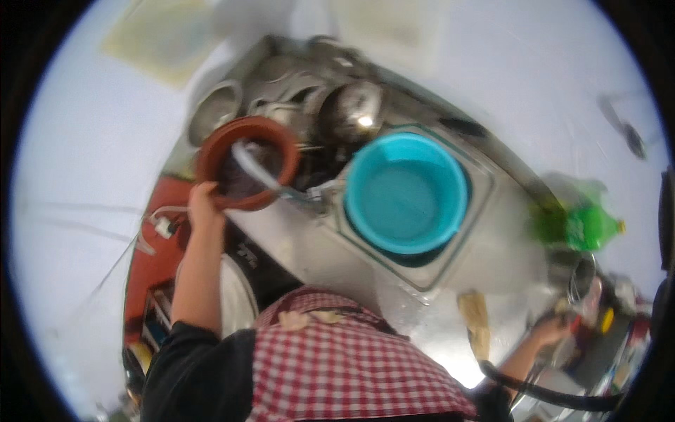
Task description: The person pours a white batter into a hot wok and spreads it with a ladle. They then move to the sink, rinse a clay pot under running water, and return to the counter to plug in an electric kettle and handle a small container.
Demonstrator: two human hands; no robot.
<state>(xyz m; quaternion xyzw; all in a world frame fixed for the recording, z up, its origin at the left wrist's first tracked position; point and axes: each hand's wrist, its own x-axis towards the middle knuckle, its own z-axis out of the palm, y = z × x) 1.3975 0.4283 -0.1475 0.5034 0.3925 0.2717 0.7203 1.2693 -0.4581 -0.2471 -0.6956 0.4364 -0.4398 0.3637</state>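
My left hand grips the near rim of a reddish-brown plastic basin. A pale faucet spout stretches across the basin's opening, and dark contents show inside. To its right, a turquoise plastic basin sits in the steel sink with what looks like water in it. My right hand reaches far to the right, among cluttered small items by a red object. Blur hides whether its fingers hold anything.
Steel pots and bowls crowd the rear counter behind the brown basin. A green plastic bottle lies at the right. Nearer are a wooden spatula and a curved black handle. At left, a plug with cord rests on a red surface.
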